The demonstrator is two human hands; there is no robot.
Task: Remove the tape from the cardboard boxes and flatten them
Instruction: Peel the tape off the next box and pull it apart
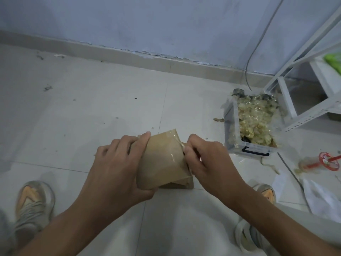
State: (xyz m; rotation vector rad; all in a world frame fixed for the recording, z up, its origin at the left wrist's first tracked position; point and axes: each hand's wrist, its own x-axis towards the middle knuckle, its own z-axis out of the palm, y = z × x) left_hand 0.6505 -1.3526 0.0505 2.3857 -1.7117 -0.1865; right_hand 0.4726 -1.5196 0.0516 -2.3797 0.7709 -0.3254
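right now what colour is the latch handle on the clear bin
Black, seen in the head view on the clear bin's near end: the latch handle.

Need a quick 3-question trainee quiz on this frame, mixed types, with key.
1. True or false: the left hand grips the cardboard box.
2. What is the right hand pinching at the box's edge? A) a knife B) clear tape C) a shoe
3. Fill in: the clear plastic bin on the floor to the right holds crumpled ____.

Key: 1 true; 2 B; 3 tape
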